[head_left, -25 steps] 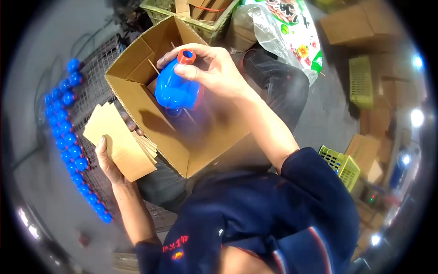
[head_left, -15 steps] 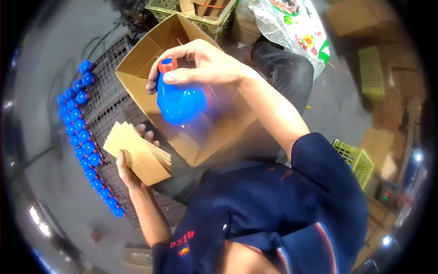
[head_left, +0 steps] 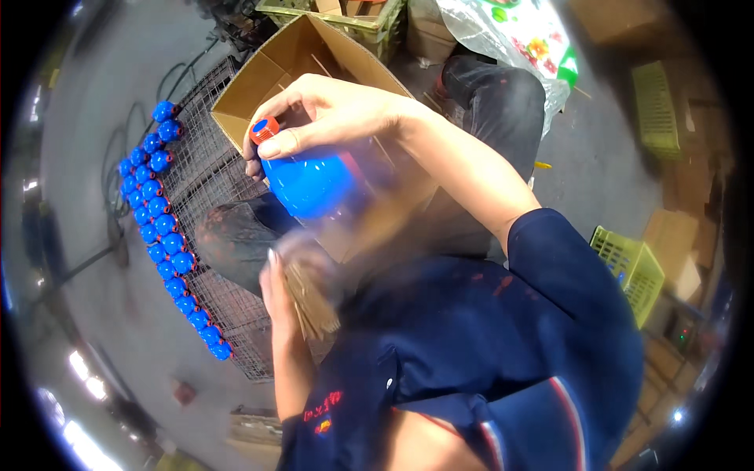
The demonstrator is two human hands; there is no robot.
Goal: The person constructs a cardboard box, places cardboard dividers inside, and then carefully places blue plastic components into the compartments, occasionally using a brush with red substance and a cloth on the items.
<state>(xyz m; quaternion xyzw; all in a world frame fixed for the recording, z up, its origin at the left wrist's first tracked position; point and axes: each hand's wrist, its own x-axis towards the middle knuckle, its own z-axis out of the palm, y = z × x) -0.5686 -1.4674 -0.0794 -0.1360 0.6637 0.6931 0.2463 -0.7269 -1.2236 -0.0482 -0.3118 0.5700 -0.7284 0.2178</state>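
My right hand (head_left: 334,110) is closed around the neck end of a shiny blue bulb-shaped piece (head_left: 310,184). Its red threaded neck (head_left: 265,129) sticks out past my thumb, tilted up and to the left. The lower right side of the piece is smeared by motion. Below it, my left hand (head_left: 276,294) grips a stack of brown cardboard pieces (head_left: 312,302), now edge-on and blurred; most of those fingers are hidden. Behind the blue piece stands an open cardboard box (head_left: 263,74), its near part covered by my right hand and the piece.
Several similar blue pieces (head_left: 158,206) with red necks lie in rows on a dark wire mesh (head_left: 206,102) at left. A yellow-green crate (head_left: 377,35) stands beyond the box, with a printed plastic bag (head_left: 510,39) beside it. Another crate (head_left: 644,282) sits at right.
My left hand has swung right and down toward my body, turning the cardboard stack edge-on. My right hand has shifted slightly left with the blue piece, whose neck leans further left.
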